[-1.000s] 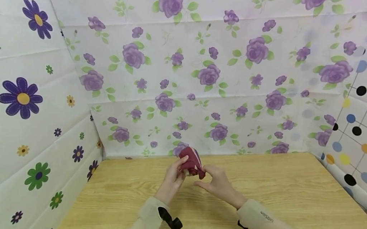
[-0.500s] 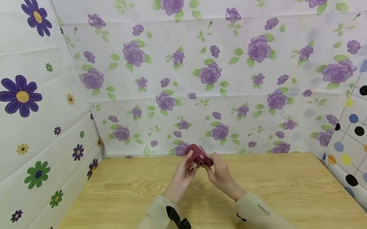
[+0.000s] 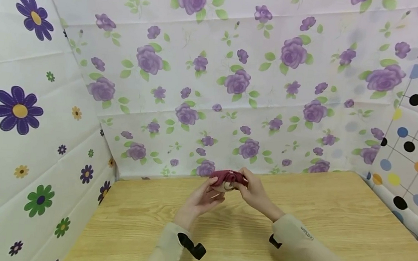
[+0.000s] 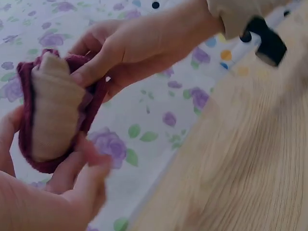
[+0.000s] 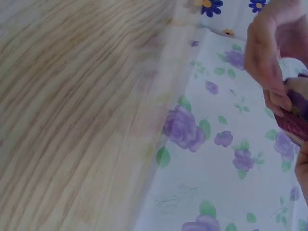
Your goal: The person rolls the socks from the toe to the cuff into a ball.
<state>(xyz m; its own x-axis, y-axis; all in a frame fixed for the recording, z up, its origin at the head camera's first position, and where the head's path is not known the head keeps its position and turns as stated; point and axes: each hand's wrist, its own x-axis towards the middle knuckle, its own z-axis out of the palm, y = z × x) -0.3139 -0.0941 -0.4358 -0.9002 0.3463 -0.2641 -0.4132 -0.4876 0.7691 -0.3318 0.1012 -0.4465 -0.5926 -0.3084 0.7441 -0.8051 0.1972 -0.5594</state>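
Observation:
A rolled maroon sock (image 3: 224, 176) is held up between both hands over the far edge of the table. In the left wrist view its maroon ribbed rim surrounds a beige ribbed inner part (image 4: 55, 108). My left hand (image 3: 199, 200) grips the left end, thumb on its near side. The right hand (image 3: 255, 192) pinches the opposite end between thumb and fingers. Only part of the sock (image 5: 294, 124) shows at the edge of the right wrist view, where the fingers hide some of it.
A light wooden table (image 3: 142, 231) lies beneath the hands. White cloth with purple roses (image 3: 198, 84) hangs behind it, with a daisy-print cloth (image 3: 59, 114) on the left and a dotted one (image 3: 409, 162) on the right. A black strap mount (image 3: 191, 246) sits on the left sleeve.
The sock has been turned so its beige opening faces nearer and it lies more level. My right hand has moved up and taken hold of its right end; left fingers have spread somewhat.

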